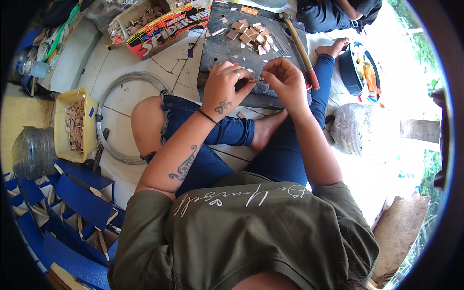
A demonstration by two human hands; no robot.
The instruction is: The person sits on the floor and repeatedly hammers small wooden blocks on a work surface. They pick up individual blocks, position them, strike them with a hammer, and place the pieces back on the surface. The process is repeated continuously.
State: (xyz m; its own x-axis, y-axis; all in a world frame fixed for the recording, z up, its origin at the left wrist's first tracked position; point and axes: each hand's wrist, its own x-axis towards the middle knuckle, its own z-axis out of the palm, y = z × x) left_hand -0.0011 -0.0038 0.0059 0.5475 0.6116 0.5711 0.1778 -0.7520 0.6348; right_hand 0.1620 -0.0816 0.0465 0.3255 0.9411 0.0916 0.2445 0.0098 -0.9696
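Above the near edge of a low dark work board, my left hand pinches a small brown piece between thumb and fingertips. Facing it, my right hand has its thumb and forefinger pressed together close to that piece. Whatever the right fingertips hold is too small to make out. Farther back on the board lies a heap of small brown square pieces. Thin wire lengths lie to the right of the heap. A hammer with a wooden handle and red grip end rests along the board's right side.
A wire coil lies on the tiled floor at left, beside a yellow basin of brown bits. A printed carton stands behind. Blue-covered wooden items crowd the lower left. Another person sits far right, near a black tub.
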